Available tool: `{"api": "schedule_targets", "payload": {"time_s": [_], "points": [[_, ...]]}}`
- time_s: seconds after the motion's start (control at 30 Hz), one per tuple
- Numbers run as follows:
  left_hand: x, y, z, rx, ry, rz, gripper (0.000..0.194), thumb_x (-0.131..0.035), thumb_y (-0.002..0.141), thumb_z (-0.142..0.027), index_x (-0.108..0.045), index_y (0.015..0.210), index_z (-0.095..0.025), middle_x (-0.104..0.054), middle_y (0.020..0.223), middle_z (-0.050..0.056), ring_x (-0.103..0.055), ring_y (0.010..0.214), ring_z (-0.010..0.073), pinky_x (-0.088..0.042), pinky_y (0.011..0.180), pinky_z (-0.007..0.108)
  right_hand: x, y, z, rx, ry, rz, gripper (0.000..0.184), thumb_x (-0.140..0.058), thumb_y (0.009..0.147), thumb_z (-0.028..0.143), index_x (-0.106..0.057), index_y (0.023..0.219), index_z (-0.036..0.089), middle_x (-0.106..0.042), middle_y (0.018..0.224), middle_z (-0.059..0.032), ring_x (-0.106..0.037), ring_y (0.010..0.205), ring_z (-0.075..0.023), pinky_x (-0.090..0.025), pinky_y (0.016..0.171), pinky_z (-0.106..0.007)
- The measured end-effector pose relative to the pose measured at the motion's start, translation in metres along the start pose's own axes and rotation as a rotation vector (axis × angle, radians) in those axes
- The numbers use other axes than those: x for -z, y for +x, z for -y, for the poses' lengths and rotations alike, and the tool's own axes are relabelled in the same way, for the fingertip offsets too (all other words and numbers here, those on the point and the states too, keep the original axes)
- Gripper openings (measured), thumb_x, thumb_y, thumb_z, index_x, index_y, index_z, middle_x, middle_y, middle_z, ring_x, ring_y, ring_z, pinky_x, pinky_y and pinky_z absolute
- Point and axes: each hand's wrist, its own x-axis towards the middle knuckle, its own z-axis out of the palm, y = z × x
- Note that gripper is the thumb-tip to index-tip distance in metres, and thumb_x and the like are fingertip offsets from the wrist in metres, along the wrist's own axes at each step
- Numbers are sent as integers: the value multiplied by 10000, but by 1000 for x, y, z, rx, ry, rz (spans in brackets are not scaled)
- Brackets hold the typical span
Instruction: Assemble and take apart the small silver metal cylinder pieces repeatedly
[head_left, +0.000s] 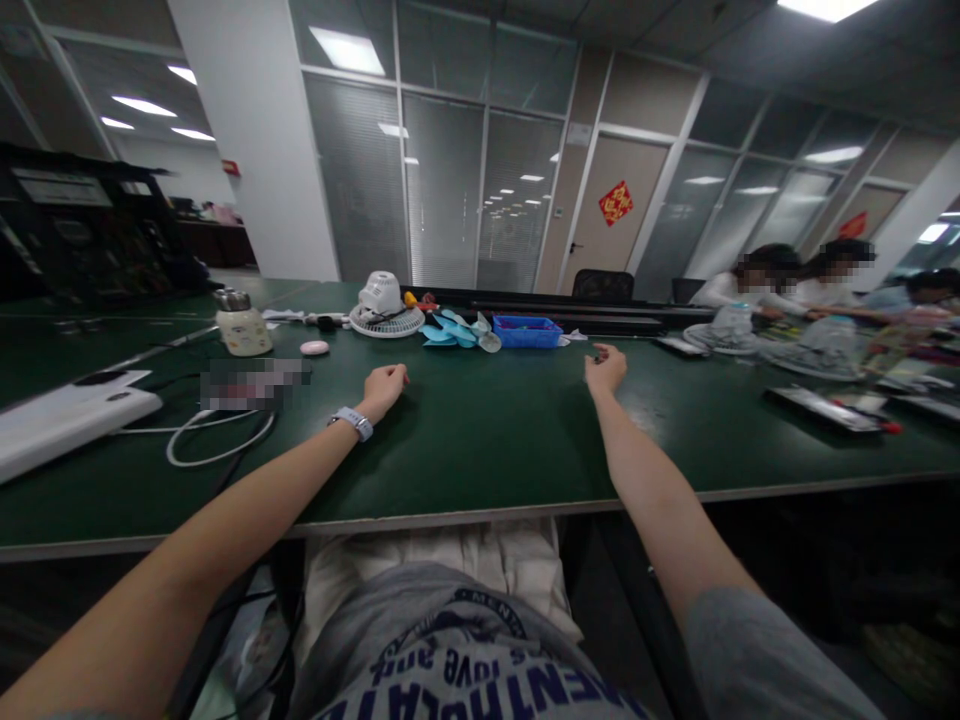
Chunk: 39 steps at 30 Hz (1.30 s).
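Note:
My left hand (386,388), with a watch (352,423) on its wrist, is at the green table (480,430), left of the middle. Its fingers are curled in, and whatever they hold, if anything, is hidden. Over on the right, my right hand (607,370) is closed, with a small dark spot at the fingertips too small to name. Between and beyond the hands lie light-blue fan blades (454,330) and a blue basket (527,332). Behind my left hand stands a white fan body (381,294) on a round fan grille (386,320).
On the left are a cream jar (244,328), a pink oval object (315,348), a white cable (217,460) and a white box-like object (71,425). Several people sit at the far right near fan parts (814,350) and a tray (829,412). Dark long bars (555,310) line the back.

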Motion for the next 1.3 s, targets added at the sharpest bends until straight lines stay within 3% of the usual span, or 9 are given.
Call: {"api": "schedule_targets", "payload": {"time_s": [0.27, 0.47, 0.6, 0.77, 0.93, 1.07, 1.3], "points": [[0, -2, -2, -21, 34, 10, 286, -440, 732, -380, -620, 602, -201, -659, 639, 51, -624, 674, 213, -428, 617, 272, -5, -12, -1, -31, -105, 9, 437, -647, 733, 178, -571, 1163, 179, -549, 1143, -120, -560, 981, -213, -418, 917, -350], [0, -2, -2, -27, 34, 20, 293, -442, 742, -377, -633, 612, -196, -679, 673, 53, -628, 684, 208, -427, 619, 268, 1, -14, -2, -175, -205, 80, 486, -694, 742, 258, -540, 1198, 190, -638, 990, -128, -633, 921, -275, -475, 841, -403], [1, -4, -4, -24, 55, 36, 305, -450, 766, -377, -651, 632, -190, -695, 702, 50, -627, 674, 201, -413, 617, 272, -3, -20, 20, -24, -217, 154, 553, -685, 775, 273, -489, 1283, 178, -679, 997, -142, -654, 950, -287, -473, 872, -413], [3, -10, -9, -98, 61, 95, 384, -457, 828, -475, -693, 735, -185, -715, 767, 52, -640, 743, 202, -431, 672, 276, -29, -67, 85, 247, 54, 406, 624, -700, 770, 351, -455, 1328, 219, -704, 1025, -87, -665, 945, -251, -490, 883, -403], [1, -26, -22, -407, -36, 82, 396, -587, 803, -491, -666, 1038, -182, -726, 985, 80, -642, 924, 204, -460, 781, 288, -53, -137, 140, 416, 417, 739, 700, -738, 724, 298, -433, 1350, 227, -706, 1040, -62, -680, 876, -190, -518, 866, -359], [-4, -36, -34, -558, -75, 57, 446, -632, 801, -446, -597, 1162, -187, -725, 1037, 95, -614, 1069, 227, -454, 889, 343, -67, -168, 153, 364, 601, 886, 682, -698, 735, 193, -422, 1357, 233, -691, 1102, -70, -682, 903, -170, -526, 867, -343], [-17, -37, -39, -575, -134, 37, 389, -678, 771, -377, -591, 1110, -207, -738, 985, 74, -655, 1034, 237, -434, 956, 395, -77, -172, 150, 251, 849, 957, 643, -711, 717, 134, -485, 1304, 271, -701, 1036, -28, -683, 896, -165, -528, 897, -372]]}}
